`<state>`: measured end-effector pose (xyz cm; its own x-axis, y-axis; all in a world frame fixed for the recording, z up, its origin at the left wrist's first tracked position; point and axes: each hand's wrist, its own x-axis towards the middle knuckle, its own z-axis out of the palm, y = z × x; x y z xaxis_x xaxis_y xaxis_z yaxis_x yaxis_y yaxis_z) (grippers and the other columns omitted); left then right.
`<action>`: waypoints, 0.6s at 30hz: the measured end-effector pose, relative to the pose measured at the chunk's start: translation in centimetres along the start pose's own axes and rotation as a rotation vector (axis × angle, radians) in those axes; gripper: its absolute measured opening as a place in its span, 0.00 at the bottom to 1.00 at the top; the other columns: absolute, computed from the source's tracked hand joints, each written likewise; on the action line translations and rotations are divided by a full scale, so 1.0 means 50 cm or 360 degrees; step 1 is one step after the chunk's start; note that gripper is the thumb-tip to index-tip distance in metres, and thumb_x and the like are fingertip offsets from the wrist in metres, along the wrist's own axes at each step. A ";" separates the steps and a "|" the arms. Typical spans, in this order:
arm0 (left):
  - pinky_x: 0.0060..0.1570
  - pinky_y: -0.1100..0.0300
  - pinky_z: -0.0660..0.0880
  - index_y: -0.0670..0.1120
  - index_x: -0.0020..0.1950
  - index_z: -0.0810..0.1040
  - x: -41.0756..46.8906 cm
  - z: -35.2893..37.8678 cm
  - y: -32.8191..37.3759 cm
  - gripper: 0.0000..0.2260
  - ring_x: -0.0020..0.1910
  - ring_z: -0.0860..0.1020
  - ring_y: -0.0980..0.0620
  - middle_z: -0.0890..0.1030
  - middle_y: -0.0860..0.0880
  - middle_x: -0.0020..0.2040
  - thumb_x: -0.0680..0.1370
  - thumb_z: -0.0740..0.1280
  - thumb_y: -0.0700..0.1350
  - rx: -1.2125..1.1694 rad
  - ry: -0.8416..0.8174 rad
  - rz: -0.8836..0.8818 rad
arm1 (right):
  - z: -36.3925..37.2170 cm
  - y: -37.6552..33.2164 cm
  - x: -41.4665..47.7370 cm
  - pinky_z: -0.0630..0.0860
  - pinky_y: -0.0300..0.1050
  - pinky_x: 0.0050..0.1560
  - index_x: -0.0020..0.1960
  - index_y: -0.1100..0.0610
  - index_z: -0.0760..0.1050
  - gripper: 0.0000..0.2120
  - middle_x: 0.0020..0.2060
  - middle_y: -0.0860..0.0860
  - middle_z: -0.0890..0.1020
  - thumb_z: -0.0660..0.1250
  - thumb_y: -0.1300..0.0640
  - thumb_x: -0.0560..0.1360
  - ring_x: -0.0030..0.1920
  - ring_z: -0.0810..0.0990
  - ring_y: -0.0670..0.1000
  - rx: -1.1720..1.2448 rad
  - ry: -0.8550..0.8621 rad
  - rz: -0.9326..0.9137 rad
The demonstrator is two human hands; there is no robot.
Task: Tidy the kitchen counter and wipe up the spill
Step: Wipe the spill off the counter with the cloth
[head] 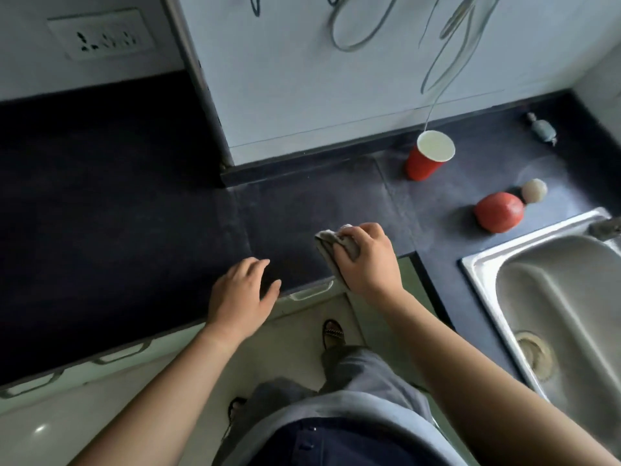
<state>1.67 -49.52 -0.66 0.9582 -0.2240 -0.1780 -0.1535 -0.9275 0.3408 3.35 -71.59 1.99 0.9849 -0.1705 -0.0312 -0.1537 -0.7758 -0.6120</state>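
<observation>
My right hand presses a crumpled grey cloth onto the dark counter near its front edge. My left hand rests flat on the counter edge a little to the left, fingers apart and holding nothing. A red cup with a white inside stands upright at the back by the wall. A red rounded object and a small pale ball lie on the counter to the right, just behind the sink. No wet spill is clear to me on the dark surface.
A steel sink fills the right side, its tap at the back edge. A small grey-blue fitting lies in the far right corner. Hoses hang on the white wall. A socket plate sits upper left. Cabinet handles run below the counter edge.
</observation>
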 end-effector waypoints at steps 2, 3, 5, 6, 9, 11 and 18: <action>0.53 0.49 0.74 0.43 0.63 0.75 0.040 0.014 0.020 0.25 0.60 0.75 0.42 0.76 0.43 0.62 0.75 0.56 0.58 0.0051 -0.0008 -0.0074 | -0.001 0.016 0.067 0.75 0.50 0.51 0.54 0.50 0.76 0.12 0.53 0.51 0.75 0.65 0.48 0.72 0.53 0.74 0.55 -0.0005 -0.0084 -0.0076; 0.55 0.48 0.74 0.43 0.64 0.74 0.058 0.022 0.029 0.23 0.63 0.73 0.41 0.75 0.42 0.64 0.76 0.58 0.57 0.0060 -0.0014 -0.0127 | 0.002 0.021 0.098 0.75 0.51 0.51 0.54 0.49 0.76 0.12 0.54 0.51 0.74 0.65 0.47 0.72 0.53 0.74 0.55 -0.0013 -0.0135 -0.0119; 0.58 0.47 0.73 0.44 0.67 0.72 0.086 0.035 0.040 0.22 0.67 0.69 0.41 0.71 0.42 0.68 0.77 0.61 0.54 0.0064 -0.0029 -0.0233 | 0.013 0.026 0.154 0.75 0.52 0.50 0.54 0.48 0.75 0.12 0.54 0.51 0.73 0.63 0.46 0.72 0.52 0.73 0.55 -0.0017 -0.0207 -0.0215; 0.59 0.46 0.73 0.45 0.68 0.71 0.095 0.039 0.044 0.23 0.68 0.68 0.41 0.69 0.42 0.70 0.77 0.62 0.54 0.0085 -0.0029 -0.0273 | 0.020 0.026 0.179 0.75 0.53 0.50 0.54 0.49 0.74 0.12 0.55 0.51 0.73 0.63 0.47 0.73 0.53 0.72 0.56 -0.0018 -0.0225 -0.0268; 0.56 0.45 0.74 0.45 0.69 0.70 0.117 0.045 0.053 0.26 0.67 0.70 0.39 0.69 0.40 0.70 0.76 0.57 0.57 0.0169 -0.0092 -0.0395 | 0.043 0.012 0.239 0.75 0.53 0.48 0.55 0.51 0.75 0.13 0.59 0.54 0.73 0.64 0.48 0.73 0.54 0.72 0.59 -0.0088 -0.0271 -0.0390; 0.56 0.44 0.74 0.47 0.70 0.68 0.121 0.049 0.057 0.28 0.67 0.70 0.39 0.69 0.41 0.70 0.74 0.53 0.59 0.0203 -0.0150 -0.0460 | 0.064 0.003 0.265 0.74 0.53 0.47 0.55 0.52 0.76 0.13 0.61 0.55 0.72 0.65 0.49 0.73 0.56 0.71 0.59 -0.0138 -0.0290 -0.0463; 0.56 0.43 0.73 0.48 0.71 0.65 0.119 0.064 0.056 0.28 0.67 0.69 0.39 0.67 0.42 0.71 0.74 0.52 0.59 0.0274 -0.0140 -0.0498 | 0.075 0.020 0.281 0.68 0.56 0.58 0.65 0.49 0.70 0.20 0.70 0.50 0.63 0.65 0.49 0.74 0.68 0.61 0.56 -0.0168 -0.0709 -0.0467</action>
<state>6.18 -54.39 -3.74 0.9419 0.0605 -0.3305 0.0981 -0.9903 0.0985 17.33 -72.47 -2.01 0.9227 0.3186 -0.2170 0.1480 -0.8127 -0.5636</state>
